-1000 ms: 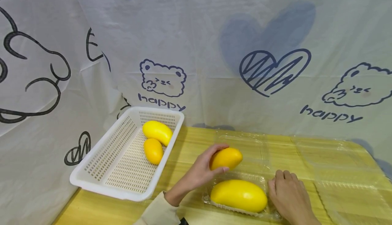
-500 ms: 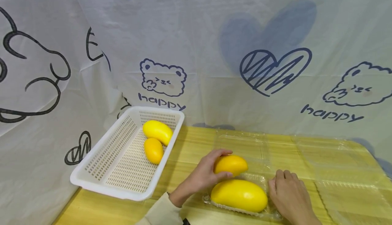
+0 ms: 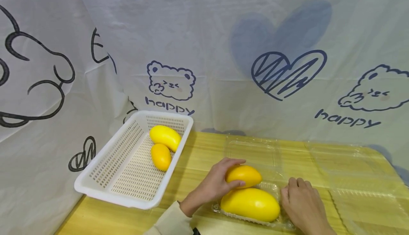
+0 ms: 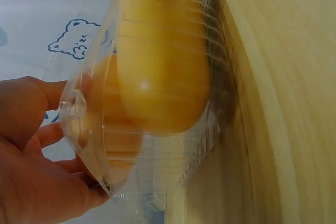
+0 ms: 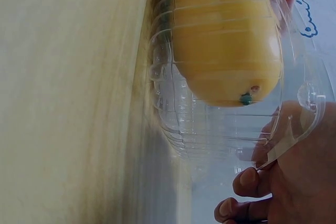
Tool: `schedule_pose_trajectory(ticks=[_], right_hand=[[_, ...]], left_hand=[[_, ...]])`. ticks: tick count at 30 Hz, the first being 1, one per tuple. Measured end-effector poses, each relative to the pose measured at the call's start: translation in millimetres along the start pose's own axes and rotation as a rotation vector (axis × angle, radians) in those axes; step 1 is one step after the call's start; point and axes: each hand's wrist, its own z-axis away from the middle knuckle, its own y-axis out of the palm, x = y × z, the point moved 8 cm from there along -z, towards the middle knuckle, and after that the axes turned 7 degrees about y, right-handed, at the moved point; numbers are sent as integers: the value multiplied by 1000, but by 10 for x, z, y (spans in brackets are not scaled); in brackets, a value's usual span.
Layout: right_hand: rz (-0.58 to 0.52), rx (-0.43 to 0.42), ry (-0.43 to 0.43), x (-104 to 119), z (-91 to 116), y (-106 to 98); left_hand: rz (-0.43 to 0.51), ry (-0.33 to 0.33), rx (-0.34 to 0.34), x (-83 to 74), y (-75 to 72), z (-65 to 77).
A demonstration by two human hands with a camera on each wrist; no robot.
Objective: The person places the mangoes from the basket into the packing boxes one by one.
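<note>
My left hand (image 3: 220,180) grips a small orange-yellow mango (image 3: 245,175) over the back part of a clear plastic clamshell box (image 3: 271,189). A larger yellow mango (image 3: 250,205) lies in the box along its front side. In the left wrist view, the small mango (image 4: 118,129) shows through the plastic wall beside the larger mango (image 4: 163,56). At the box's right end, my right hand (image 3: 303,203) holds the rim with curled fingers. The right wrist view has its fingers (image 5: 249,182) at the box corner, and a green spot on the larger mango (image 5: 226,51).
A white perforated basket (image 3: 83,185) stands at the left with two yellow mangoes (image 3: 164,137) inside. The box's open clear lid (image 3: 252,153) lies behind it. Another clear plastic box (image 3: 361,192) lies at the right. A printed cloth (image 3: 217,103) hangs behind the wooden table (image 3: 198,146).
My left hand has moved right and slightly toward me with the small mango, bringing it down close behind the larger one. The right hand stays at the box's right end.
</note>
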Motion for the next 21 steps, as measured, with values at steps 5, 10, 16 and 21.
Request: schedule_pose_trajectory(ticks=[5,10,16,21], right_hand=[[-2,31,12,-3,-10,19],[-2,29,15,-9,-4,25],[1,13,7,-10,1,28],[5,9,3,-10,-7,31]], left_hand=[[-28,28,26,11,7,-12],[-45,43,96,17,37,-22],[-107,53,158,20,53,-15],[-141,66,166,11,56,-20]])
